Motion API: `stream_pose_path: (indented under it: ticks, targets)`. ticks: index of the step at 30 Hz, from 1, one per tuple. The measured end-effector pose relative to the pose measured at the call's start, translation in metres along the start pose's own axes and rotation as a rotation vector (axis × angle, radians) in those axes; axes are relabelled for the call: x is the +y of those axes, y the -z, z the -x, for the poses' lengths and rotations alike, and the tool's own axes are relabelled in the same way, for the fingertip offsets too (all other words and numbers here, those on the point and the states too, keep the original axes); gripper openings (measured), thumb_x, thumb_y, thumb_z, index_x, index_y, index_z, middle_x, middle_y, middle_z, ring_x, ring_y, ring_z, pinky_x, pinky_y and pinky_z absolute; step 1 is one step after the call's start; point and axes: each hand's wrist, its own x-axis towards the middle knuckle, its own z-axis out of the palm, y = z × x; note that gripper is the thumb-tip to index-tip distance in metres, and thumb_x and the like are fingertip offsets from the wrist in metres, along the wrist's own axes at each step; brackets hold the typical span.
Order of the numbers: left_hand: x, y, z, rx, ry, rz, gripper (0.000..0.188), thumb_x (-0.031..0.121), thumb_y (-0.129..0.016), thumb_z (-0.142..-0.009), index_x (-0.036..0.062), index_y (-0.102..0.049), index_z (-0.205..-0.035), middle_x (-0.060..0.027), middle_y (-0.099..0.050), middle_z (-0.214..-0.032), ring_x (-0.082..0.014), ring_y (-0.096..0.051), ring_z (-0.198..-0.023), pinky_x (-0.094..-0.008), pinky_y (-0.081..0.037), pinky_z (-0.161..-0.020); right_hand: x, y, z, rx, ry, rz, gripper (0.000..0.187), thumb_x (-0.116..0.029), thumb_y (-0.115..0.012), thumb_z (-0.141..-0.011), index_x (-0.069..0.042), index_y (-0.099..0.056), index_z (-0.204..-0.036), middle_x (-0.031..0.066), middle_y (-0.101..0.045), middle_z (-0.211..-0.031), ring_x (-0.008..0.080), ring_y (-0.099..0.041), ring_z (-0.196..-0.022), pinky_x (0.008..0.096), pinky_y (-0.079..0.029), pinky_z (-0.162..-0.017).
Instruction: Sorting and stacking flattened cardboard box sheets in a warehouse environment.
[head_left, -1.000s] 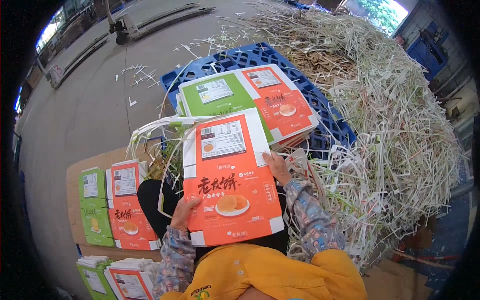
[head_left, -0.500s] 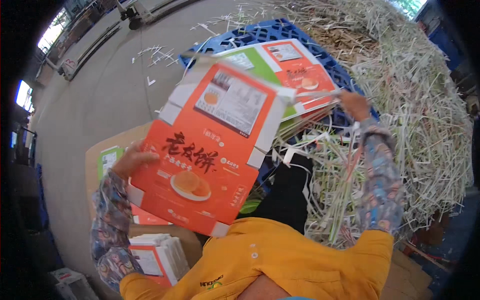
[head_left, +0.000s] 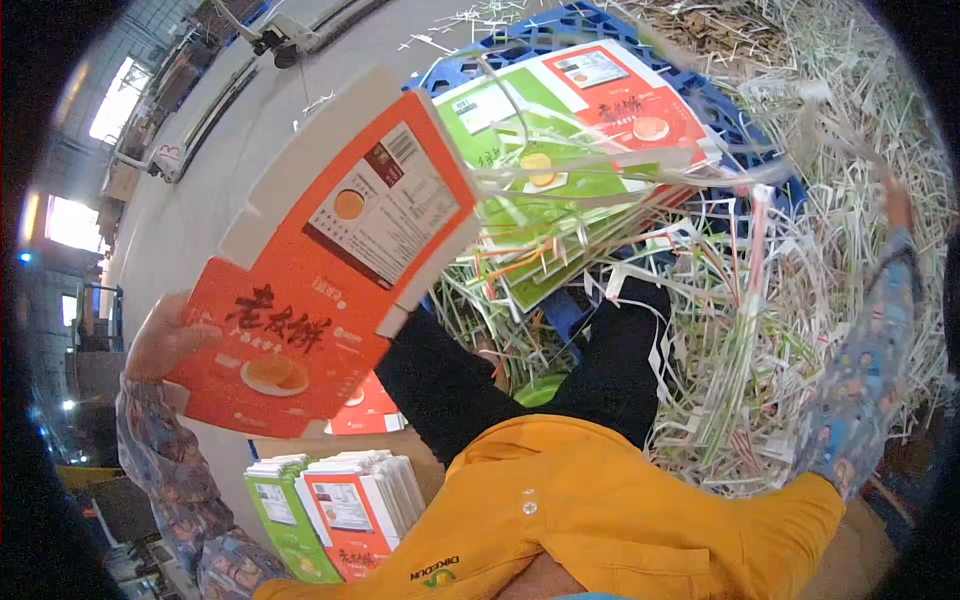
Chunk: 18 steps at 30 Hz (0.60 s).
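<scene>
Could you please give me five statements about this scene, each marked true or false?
1. The left hand holds an orange-and-white carton sheet. True.
2. The right hand touches that sheet. False: it is well apart, out to the right.
3. A green-and-orange printed stack lies on a blue pallet. True.
4. The person's shirt is green. False: the shirt is yellow-orange.
5. Paper strips lie heaped at the right. True.

A blue lattice pallet (head_left: pixel 530 38) carries a stack of green and red printed sheets (head_left: pixel 555 120). The grey concrete floor (head_left: pixel 225 150) bears a pallet truck (head_left: pixel 285 42) and a few scattered pale offcuts (head_left: pixel 450 30). At lower left, brown cardboard (head_left: pixel 412 448) lies beneath red flat cartons (head_left: pixel 366 408), much of them hidden from view.
</scene>
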Motion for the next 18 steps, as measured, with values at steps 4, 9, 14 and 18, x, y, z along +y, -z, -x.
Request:
stream_pose_path:
  ticks: [4, 9, 14, 18]
  targets:
    - [0.056, -0.008, -0.007, 0.069, 0.093, -0.298, 0.035, 0.005, -0.058, -0.066, -0.0038, -0.054, -0.1, -0.0048, -0.061, -0.086, -0.0091, -0.054, -0.075, -0.0243, -0.044, -0.068, 0.023, -0.084, 0.053, -0.033, -0.007, -0.148, 0.027, -0.022, -0.044, -0.085, -0.009, -0.053, -0.107, 0.0151, -0.058, -0.093, 0.0223, -0.056, -0.087, 0.0328, -0.042, -0.076]
    - [0.087, -0.014, -0.031, 0.025, -0.043, -0.429, 0.034, 0.003, -0.058, -0.067, -0.0039, -0.054, -0.101, -0.0053, -0.061, -0.087, -0.0098, -0.053, -0.078, -0.0242, -0.043, -0.07, 0.036, -0.029, 0.184, 0.004, -0.013, -0.209, 0.027, -0.021, -0.045, -0.085, -0.008, -0.053, -0.107, 0.0142, -0.058, -0.095, 0.0209, -0.055, -0.089, 0.0316, -0.041, -0.078]
    - [0.112, -0.041, -0.086, -0.045, -0.293, -0.444, 0.033, 0.003, -0.058, -0.068, -0.004, -0.054, -0.101, -0.0066, -0.061, -0.086, -0.0103, -0.053, -0.078, -0.0255, -0.043, -0.071, 0.008, 0.039, 0.254, 0.074, -0.055, -0.206, 0.028, -0.02, -0.046, -0.085, -0.007, -0.052, -0.108, 0.0132, -0.057, -0.097, 0.0194, -0.054, -0.091, 0.0304, -0.04, -0.08]
    - [0.123, -0.078, -0.143, -0.108, -0.463, -0.568, 0.035, 0.004, -0.058, -0.067, -0.0009, -0.054, -0.102, -0.0106, -0.061, -0.084, -0.0151, -0.055, -0.075, -0.029, -0.043, -0.071, -0.08, 0.033, 0.154, 0.153, -0.098, -0.204, 0.029, -0.019, -0.047, -0.084, -0.006, -0.052, -0.109, 0.0125, -0.057, -0.099, 0.0182, -0.053, -0.093, 0.0294, -0.039, -0.081]
